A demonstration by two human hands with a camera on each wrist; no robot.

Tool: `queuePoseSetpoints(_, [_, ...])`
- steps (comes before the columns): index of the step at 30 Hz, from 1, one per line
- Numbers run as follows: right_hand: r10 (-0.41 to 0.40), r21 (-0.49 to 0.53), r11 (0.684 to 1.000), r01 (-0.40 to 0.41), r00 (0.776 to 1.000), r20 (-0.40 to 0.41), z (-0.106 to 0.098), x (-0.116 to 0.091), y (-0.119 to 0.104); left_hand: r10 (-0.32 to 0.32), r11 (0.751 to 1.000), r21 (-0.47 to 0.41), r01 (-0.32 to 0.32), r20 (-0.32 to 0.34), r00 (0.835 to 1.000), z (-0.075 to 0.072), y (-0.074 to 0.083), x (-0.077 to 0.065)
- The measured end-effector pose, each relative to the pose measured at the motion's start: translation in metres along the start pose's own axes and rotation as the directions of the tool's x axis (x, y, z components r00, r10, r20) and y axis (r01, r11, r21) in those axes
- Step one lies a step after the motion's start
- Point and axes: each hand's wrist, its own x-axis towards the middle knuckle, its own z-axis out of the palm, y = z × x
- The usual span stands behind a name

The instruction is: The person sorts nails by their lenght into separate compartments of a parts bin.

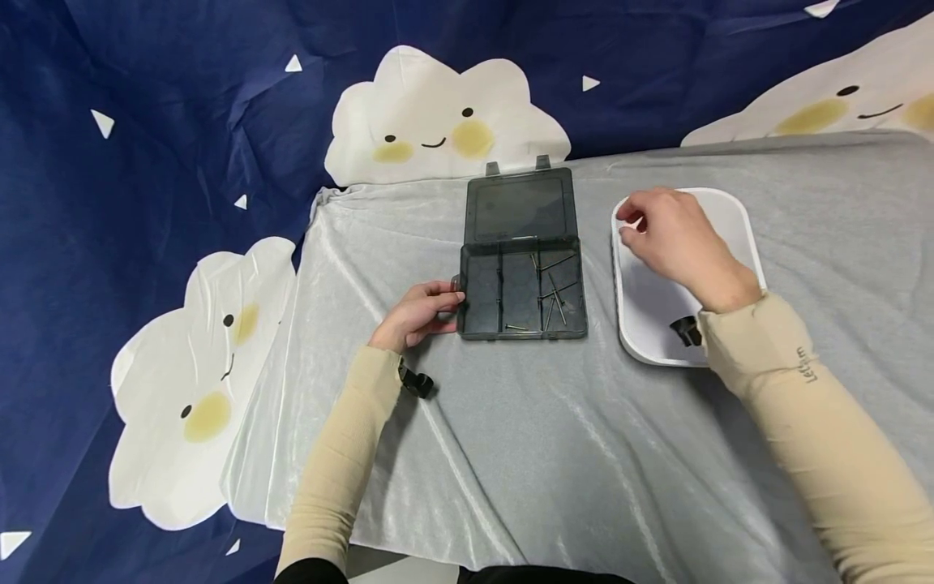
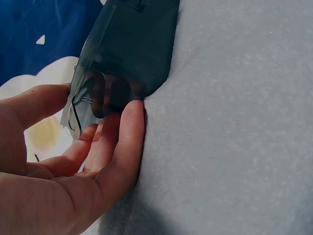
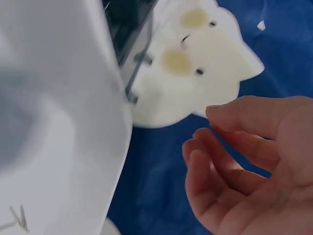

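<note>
Dark blue cloth (image 1: 168, 203) behind, printed with smiling clouds (image 1: 438, 113); grey fabric (image 1: 525, 454) drapes the bench. Head view: we see the divided case (image 1: 480, 284) on the bench, lid raised, thin fasteners (image 1: 558, 297) crossed mostly in its right-hand column, one in the middle column. Left hand (image 1: 419, 312) at the case's left edge; right hand (image 1: 674, 235) above the white tray (image 1: 653, 308), right of the case. Left wrist: fingers (image 2: 132, 127) pinch the case's edge. Right wrist: we note fingers loosely curled, thumb apart, beside the tray.
</note>
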Motion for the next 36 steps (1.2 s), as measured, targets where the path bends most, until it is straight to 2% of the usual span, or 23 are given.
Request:
queuePoseSetpoints(6, [0.046, -0.103, 0.994, -0.038, 0.997, 0.068, -0.009, 0.004, 0.032, 0.0, 1.0, 0.003, 0.0, -0.002, 1.0, 0.0, 0.0, 0.0])
queuePoseSetpoints(11, [0.1, -0.166, 0.983, -0.074, 0.983, 0.155, -0.011, 0.008, 0.054, 0.003, 1.0, 0.002, -0.003, 0.0, 1.0, -0.001, -0.001, 0.0])
queuePoseSetpoints(15, [0.156, -0.214, 0.971, -0.103, 0.955, 0.252, -0.013, 0.009, 0.065, 0.006, 1.0, 0.004, -0.006, 0.001, 1.0, -0.001, 0.0, 0.0])
queuePoseSetpoints(20, [0.205, -0.295, 0.951, -0.098, 0.911, 0.358, -0.008, 0.01, 0.077, 0.004, 1.0, 0.001, -0.004, 0.003, 1.0, 0.0, 0.0, 0.0])
queuePoseSetpoints(28, [0.233, -0.388, 0.919, -0.073, 0.894, 0.382, 0.004, 0.011, 0.091, 0.005, 1.0, 0.003, -0.005, 0.002, 1.0, 0.0, 0.0, 0.0])
queuePoseSetpoints(36, [0.22, -0.407, 0.911, -0.071, 0.918, 0.331, 0.014, 0.008, 0.099, -0.001, 1.0, 0.004, 0.001, -0.002, 1.0, 0.0, 0.001, 0.0])
